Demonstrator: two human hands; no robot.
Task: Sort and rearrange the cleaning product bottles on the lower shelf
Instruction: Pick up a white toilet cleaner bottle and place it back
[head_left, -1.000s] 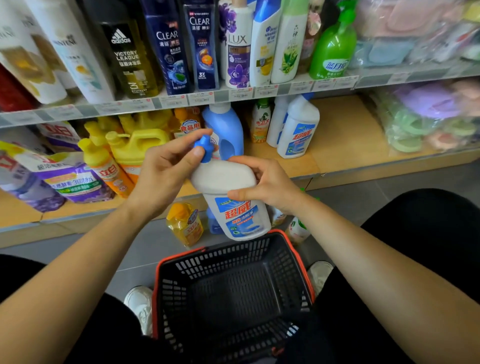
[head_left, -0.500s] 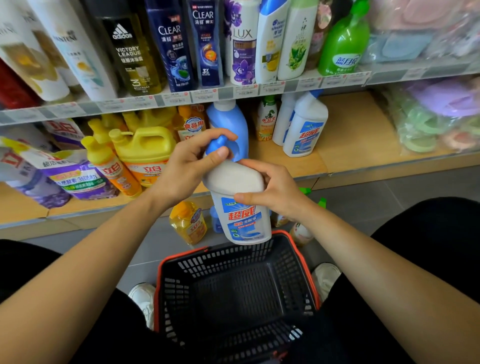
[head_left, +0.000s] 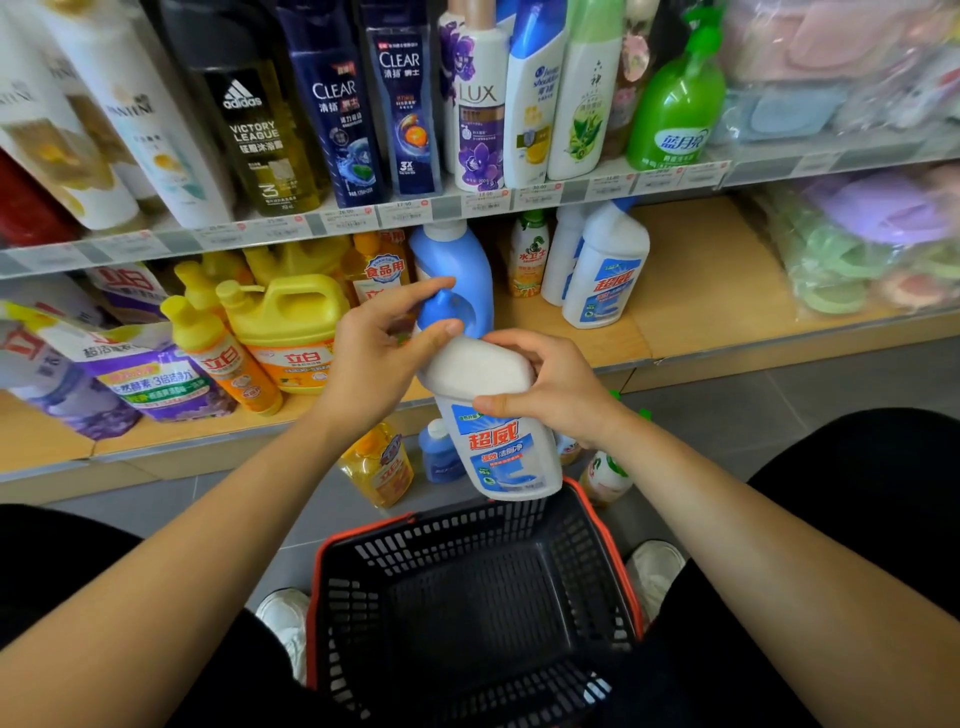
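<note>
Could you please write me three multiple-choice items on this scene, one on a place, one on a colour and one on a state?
1. Where is the white bottle relative to the basket?
A. Lying inside it.
B. In the air by its far rim.
C. Hidden underneath it.

2. What colour is the bottle's cap?
A. Blue.
B. Green.
C. Red.

3. What is the left hand doing?
A. Lying flat on the basket.
B. Hanging idle.
C. Pinching the cap.

Key:
1 B: the right hand grips the bottle's shoulder, and its base hangs at the rim.
2 A: blue shows between the fingers.
3 C: thumb and fingers close on the cap.
</note>
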